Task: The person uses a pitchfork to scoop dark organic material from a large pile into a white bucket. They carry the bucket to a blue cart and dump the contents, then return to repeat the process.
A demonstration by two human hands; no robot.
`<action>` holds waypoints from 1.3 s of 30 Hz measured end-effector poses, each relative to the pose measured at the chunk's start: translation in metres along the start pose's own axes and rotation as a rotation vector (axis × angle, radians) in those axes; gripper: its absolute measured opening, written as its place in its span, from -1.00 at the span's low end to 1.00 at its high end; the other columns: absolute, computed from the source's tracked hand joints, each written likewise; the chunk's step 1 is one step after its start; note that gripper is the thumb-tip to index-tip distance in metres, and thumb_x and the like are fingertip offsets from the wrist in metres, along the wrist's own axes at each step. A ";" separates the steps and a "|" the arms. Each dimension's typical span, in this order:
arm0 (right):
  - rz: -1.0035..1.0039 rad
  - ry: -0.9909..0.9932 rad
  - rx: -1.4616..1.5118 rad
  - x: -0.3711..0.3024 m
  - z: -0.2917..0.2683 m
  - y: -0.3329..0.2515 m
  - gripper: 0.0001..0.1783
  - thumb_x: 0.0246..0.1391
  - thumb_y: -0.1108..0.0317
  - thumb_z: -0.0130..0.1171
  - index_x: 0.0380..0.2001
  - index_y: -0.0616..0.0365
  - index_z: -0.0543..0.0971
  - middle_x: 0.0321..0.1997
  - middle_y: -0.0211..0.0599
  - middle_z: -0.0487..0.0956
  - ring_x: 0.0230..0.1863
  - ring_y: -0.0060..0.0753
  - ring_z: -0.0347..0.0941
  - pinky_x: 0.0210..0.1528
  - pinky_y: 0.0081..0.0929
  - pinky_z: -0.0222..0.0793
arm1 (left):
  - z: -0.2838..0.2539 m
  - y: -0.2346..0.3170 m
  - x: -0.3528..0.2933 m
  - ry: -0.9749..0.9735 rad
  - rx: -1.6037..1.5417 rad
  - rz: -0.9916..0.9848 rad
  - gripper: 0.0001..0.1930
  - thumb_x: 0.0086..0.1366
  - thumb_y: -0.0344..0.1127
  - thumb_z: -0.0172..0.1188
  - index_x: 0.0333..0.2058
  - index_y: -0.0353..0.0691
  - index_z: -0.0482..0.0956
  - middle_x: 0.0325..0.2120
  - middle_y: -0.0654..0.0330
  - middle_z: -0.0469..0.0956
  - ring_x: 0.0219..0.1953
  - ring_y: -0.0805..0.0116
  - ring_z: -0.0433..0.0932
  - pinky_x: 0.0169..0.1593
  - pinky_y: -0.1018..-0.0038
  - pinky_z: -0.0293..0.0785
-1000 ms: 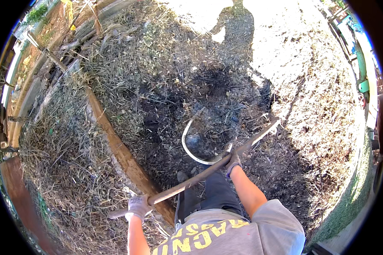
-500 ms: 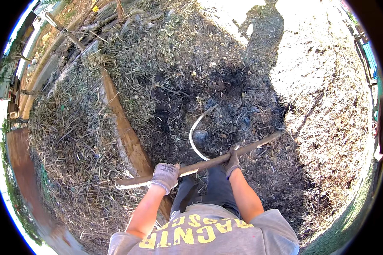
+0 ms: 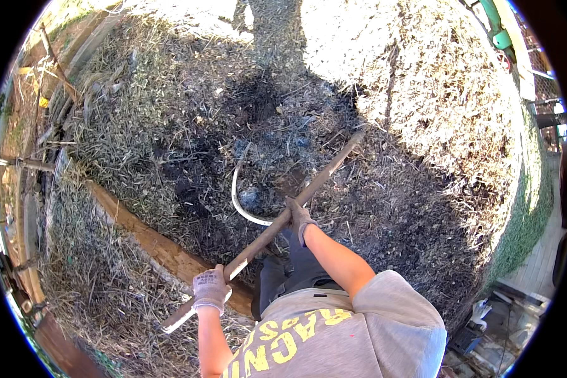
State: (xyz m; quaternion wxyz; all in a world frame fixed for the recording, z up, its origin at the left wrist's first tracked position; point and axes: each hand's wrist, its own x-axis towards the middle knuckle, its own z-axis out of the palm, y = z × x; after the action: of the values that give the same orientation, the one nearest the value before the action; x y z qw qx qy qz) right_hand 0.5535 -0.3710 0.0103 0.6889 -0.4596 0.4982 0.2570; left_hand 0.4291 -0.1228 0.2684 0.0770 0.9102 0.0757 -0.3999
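A long wooden pole [image 3: 327, 171] crosses in front of my body, slanting from the lower left to the upper right. Near its lower end my left hand [image 3: 211, 288], in a pale grey work glove, is wrapped round it. Farther up, my right hand [image 3: 301, 217], gloved too, grips the same pole, its fingers partly hidden. A pale curved strip [image 3: 234, 189] lies on the dark ground just beyond the pole, its near end by my right hand. A small brownish patch shows beside the pole past that hand; what it is, I cannot tell.
Dry straw and dark, burnt-looking litter [image 3: 189, 189] cover the ground. A brown log [image 3: 145, 233] lies to my left. Boards and sticks [image 3: 57, 113] edge the far left. At right are a green strip [image 3: 523, 214], grey planking and a wire fence.
My view has turned right. The pole has tilted more steeply, its far end swinging away from me and its near end coming closer. Both hands still hold it.
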 end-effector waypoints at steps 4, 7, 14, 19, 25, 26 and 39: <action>-0.030 0.036 -0.028 -0.012 -0.002 -0.003 -0.47 -0.06 0.03 0.32 -0.16 0.13 0.39 -0.38 -0.26 0.52 -0.46 -0.28 0.51 -0.52 -0.28 0.44 | 0.003 0.005 0.008 -0.080 0.047 -0.038 -0.66 0.04 -0.17 0.24 -0.21 -0.14 0.45 -0.38 0.07 0.62 -0.23 0.12 0.61 -0.11 0.19 0.46; -0.020 0.042 -0.029 -0.021 -0.010 -0.004 -0.51 -0.03 0.00 0.28 -0.23 0.19 0.45 -0.40 -0.24 0.55 -0.48 -0.27 0.52 -0.56 -0.31 0.43 | 0.010 0.016 -0.001 -0.101 0.051 -0.053 -0.66 0.03 -0.17 0.24 -0.22 -0.13 0.45 -0.36 0.05 0.62 -0.21 0.11 0.61 -0.11 0.20 0.46; -0.080 -0.019 0.244 -0.018 -0.032 -0.005 -0.61 -0.06 0.06 0.34 -0.32 0.10 0.48 -0.49 -0.29 0.53 -0.52 -0.30 0.47 -0.44 -0.30 0.46 | 0.022 0.036 -0.024 -0.074 0.029 -0.038 -0.67 0.04 -0.13 0.22 -0.27 -0.16 0.44 -0.41 0.01 0.62 -0.26 0.04 0.61 -0.16 0.15 0.46; 0.006 -0.013 0.342 0.034 -0.057 -0.008 -0.73 -0.01 0.16 0.25 -0.49 0.12 0.49 -0.59 -0.30 0.50 -0.59 -0.31 0.44 -0.49 -0.37 0.43 | 0.078 0.023 -0.037 -0.057 -0.095 -0.029 -0.54 0.03 -0.02 0.25 -0.11 -0.08 0.46 -0.33 0.02 0.62 -0.22 0.04 0.60 -0.13 0.16 0.47; 0.109 0.103 -0.004 0.023 -0.050 0.009 -0.72 0.02 0.18 0.18 -0.54 0.16 0.47 -0.64 -0.27 0.44 -0.65 -0.29 0.41 -0.57 -0.35 0.39 | 0.162 -0.024 -0.055 -0.208 -0.203 -0.208 -0.37 -0.03 0.06 0.29 0.06 0.06 0.45 -0.24 0.07 0.62 -0.15 0.09 0.59 -0.05 0.22 0.46; 0.115 0.217 0.027 0.021 -0.044 0.017 -0.78 -0.06 0.25 0.21 -0.56 0.17 0.48 -0.64 -0.26 0.45 -0.67 -0.28 0.40 -0.59 -0.36 0.37 | 0.173 -0.032 -0.062 -0.200 -0.285 -0.212 -0.40 -0.08 0.02 0.32 0.00 0.03 0.49 -0.26 0.06 0.62 -0.18 0.08 0.60 -0.07 0.22 0.48; -0.407 0.026 -0.089 0.113 0.054 -0.329 -0.70 0.02 0.22 0.09 -0.71 0.09 0.42 -0.74 -0.32 0.38 -0.74 -0.33 0.31 -0.63 -0.33 0.27 | 0.028 0.130 0.172 0.017 -0.531 -0.061 -0.66 0.04 -0.08 0.23 -0.22 -0.11 0.54 -0.41 -0.03 0.61 -0.30 -0.02 0.60 -0.20 0.16 0.50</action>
State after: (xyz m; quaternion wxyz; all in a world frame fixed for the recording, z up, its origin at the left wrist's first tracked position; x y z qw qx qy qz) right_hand 0.8870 -0.4809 0.0341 0.6992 -0.5840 0.3920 0.1283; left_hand 0.5502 -0.2418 0.1327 0.3003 0.8587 0.2062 -0.3604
